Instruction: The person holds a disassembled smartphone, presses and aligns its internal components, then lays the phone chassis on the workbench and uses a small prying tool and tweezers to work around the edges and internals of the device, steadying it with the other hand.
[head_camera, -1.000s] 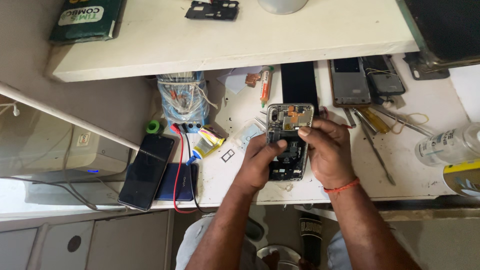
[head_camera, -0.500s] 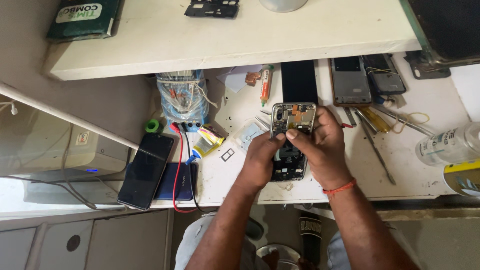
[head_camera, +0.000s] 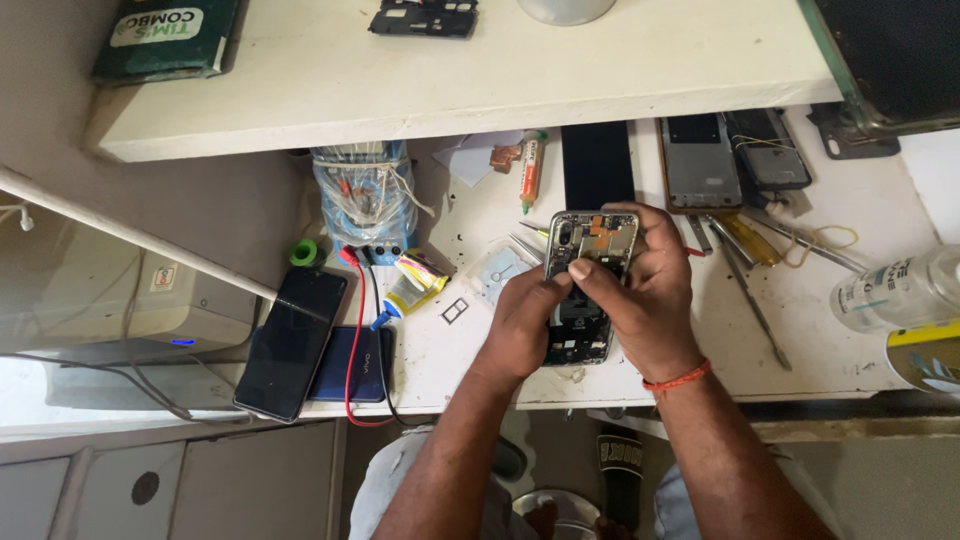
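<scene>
A white bench (head_camera: 800, 330), stained and crowded, runs under a white shelf (head_camera: 480, 90) in a cramped repair corner; grey cabinet doors (head_camera: 150, 480) show below at left.

At far left a grey box (head_camera: 110, 300) with a blue light sits beside the bench. On the shelf above it lie one dark green box (head_camera: 165, 40) and one black phone frame (head_camera: 422, 17). At the bench's left edge two phones (head_camera: 292, 342) lie side by side, a black one partly over a blue one, with red and black wires (head_camera: 352, 340) trailing across them. Behind stands one plastic-wrapped power unit (head_camera: 365, 195), a green tape roll (head_camera: 303, 252) just beside it. One yellow tube (head_camera: 415, 282) and one small card tray (head_camera: 455, 311) lie near the middle, and one orange syringe (head_camera: 531, 172) lies further back.

At centre, the left hand (head_camera: 520, 325) and the right hand (head_camera: 645, 290) both have their grip clamped on an opened phone (head_camera: 590, 245), back cover off, boards exposed. It is tilted, its lower end resting on the bench near the front edge, its top end raised. The right thumb presses its upper part; an orange band (head_camera: 678, 378) circles the right wrist. One black screen panel (head_camera: 597, 165) lies behind it.

To the right lie two more phone shells (head_camera: 735, 155), touching, then a scatter of tweezers and screwdrivers (head_camera: 745, 265); their number cannot be told. At far right one clear bottle (head_camera: 895, 290) lies on its side above one yellow-labelled can (head_camera: 925, 355).
</scene>
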